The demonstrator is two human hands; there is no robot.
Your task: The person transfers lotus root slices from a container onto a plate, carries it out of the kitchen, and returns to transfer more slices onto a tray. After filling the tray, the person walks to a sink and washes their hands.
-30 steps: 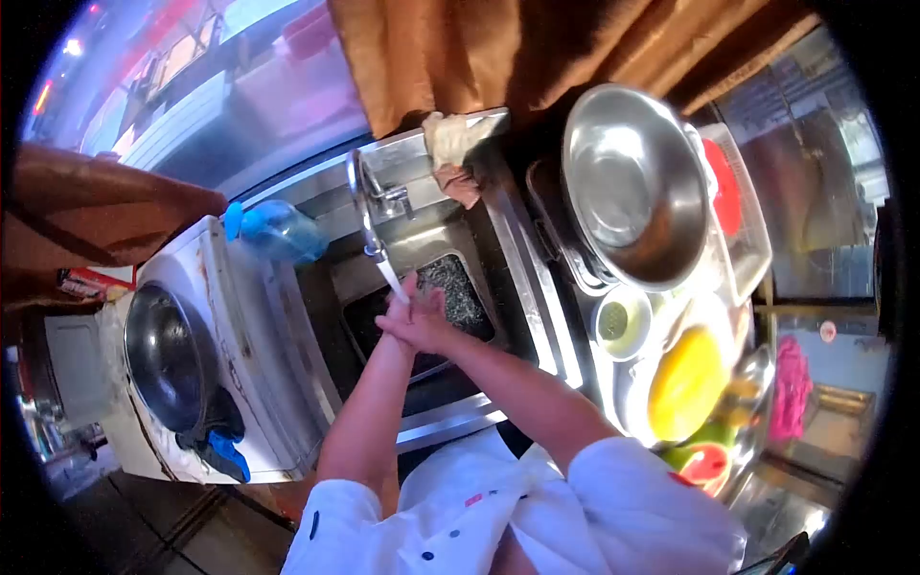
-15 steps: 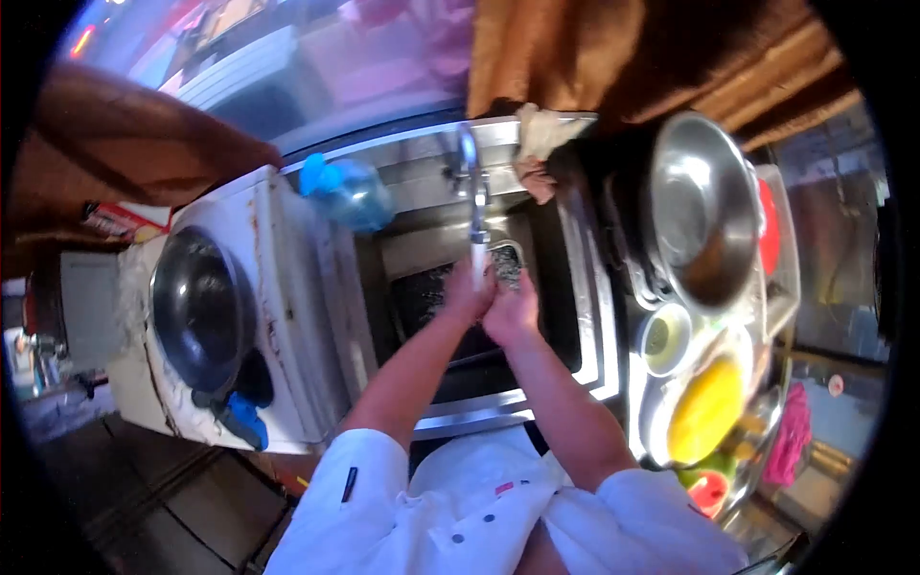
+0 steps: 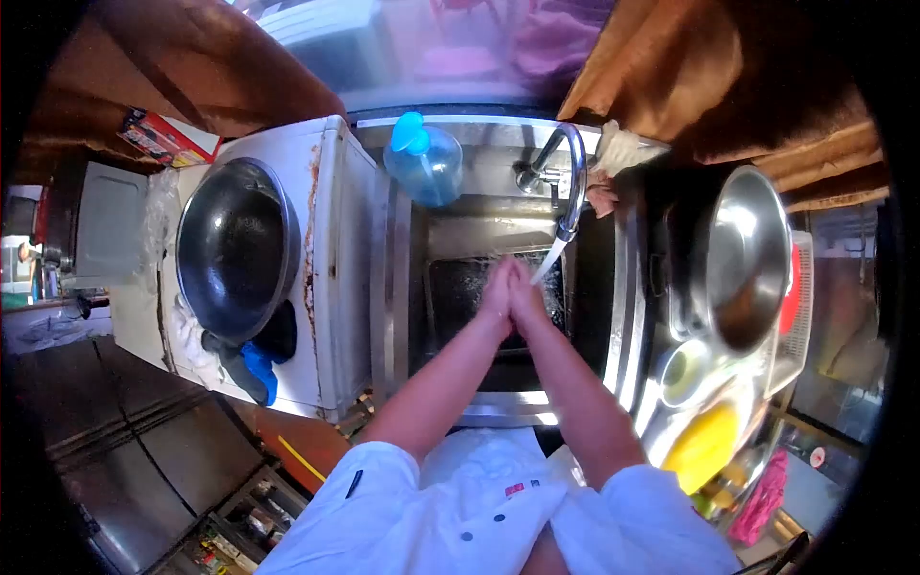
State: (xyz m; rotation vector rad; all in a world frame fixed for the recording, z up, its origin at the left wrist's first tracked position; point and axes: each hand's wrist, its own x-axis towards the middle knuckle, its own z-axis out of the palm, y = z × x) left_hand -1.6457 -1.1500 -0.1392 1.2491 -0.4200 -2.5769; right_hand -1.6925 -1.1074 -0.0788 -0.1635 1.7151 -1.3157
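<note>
My left hand point(image 3: 496, 292) and my right hand point(image 3: 526, 299) are pressed together over the sink, fingers stretched forward. Nothing shows between the palms. Water point(image 3: 549, 261) runs from a curved chrome faucet point(image 3: 577, 182) just right of the fingertips, and drops splash around them. Below lies the dark basin of a steel sink point(image 3: 498, 409). A clear blue bottle with a bright blue top point(image 3: 425, 165) stands at its back left corner. Pale and pinkish rags point(image 3: 618, 151) hang by the faucet.
On the left, a black wok point(image 3: 236, 249) lies on a rusty white appliance point(image 3: 335, 268), with dark and blue cloths point(image 3: 257, 369) in front. To the right are a large steel bowl point(image 3: 743, 259), a small bowl point(image 3: 683, 372) and a yellow item point(image 3: 704, 446). Brown curtains point(image 3: 680, 77) hang behind.
The view has shifted, so the sink sits farther right. My hands, partly apart under the faucet before, are now palm to palm just left of the stream.
</note>
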